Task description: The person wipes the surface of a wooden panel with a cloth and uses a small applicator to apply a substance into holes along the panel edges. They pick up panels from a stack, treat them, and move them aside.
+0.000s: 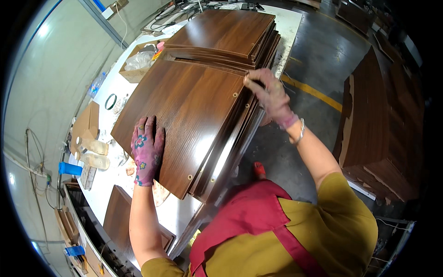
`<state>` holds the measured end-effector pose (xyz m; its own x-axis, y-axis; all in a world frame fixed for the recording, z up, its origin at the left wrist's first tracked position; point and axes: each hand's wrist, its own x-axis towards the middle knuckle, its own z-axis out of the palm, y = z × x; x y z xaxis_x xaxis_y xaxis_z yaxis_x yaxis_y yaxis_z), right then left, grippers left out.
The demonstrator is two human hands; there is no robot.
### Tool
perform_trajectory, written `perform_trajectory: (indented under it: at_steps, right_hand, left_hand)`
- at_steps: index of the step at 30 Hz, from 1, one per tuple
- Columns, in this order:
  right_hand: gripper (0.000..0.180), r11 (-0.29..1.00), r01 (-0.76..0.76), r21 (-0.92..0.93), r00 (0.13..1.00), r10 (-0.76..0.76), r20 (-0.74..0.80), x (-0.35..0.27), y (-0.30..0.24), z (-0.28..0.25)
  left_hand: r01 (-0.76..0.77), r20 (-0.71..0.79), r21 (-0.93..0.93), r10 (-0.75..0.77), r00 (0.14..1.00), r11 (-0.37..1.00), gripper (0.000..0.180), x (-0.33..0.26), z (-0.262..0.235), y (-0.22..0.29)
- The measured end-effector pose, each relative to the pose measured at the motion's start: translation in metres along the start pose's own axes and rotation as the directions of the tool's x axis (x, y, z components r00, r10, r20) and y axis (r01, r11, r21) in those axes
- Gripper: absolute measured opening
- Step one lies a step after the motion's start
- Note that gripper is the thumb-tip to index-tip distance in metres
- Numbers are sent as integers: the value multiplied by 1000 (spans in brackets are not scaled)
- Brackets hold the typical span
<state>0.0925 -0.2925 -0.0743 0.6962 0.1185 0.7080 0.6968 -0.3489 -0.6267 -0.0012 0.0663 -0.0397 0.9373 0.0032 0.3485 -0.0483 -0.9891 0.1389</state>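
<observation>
A dark brown wood-grain panel (184, 106) lies on top of a stack of similar panels on the white table. Small round metal fittings sit near its right edge. My left hand (147, 150), in a pink flowered glove, lies flat on the panel's left part with fingers stretched. At the panel's far right corner is my right hand (272, 97), gloved in worn pink, its thumb and fingertips brought together. Whatever sits between those fingertips, if anything, is too small to name. A second panel stack (221, 32) stands just beyond.
On the table's left are a cardboard box (131, 74) with a plastic bag, clear bottles (96, 154), a blue cup (70, 168) and a black tape ring (110, 101). Loose panels (121, 210) lie near my left forearm. A tall panel stack (369, 115) stands on the floor at right.
</observation>
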Motion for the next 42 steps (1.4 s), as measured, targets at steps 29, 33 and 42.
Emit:
perform_trajectory:
  at_steps: [29, 33, 42]
  right_hand:
    - [17, 890, -121, 440, 537, -314, 783, 62, -132, 79]
    - [13, 754, 79, 652, 54, -656, 753, 60, -175, 128]
    - [11, 450, 307, 839, -263, -807, 529, 66, -187, 225]
  left_hand:
    - [-222, -30, -229, 221, 975, 948, 56, -52, 0, 108]
    - [82, -26, -465, -106, 994, 881, 60, -85, 18, 131]
    - [129, 15, 2, -129, 992, 992, 73, -62, 0, 139]
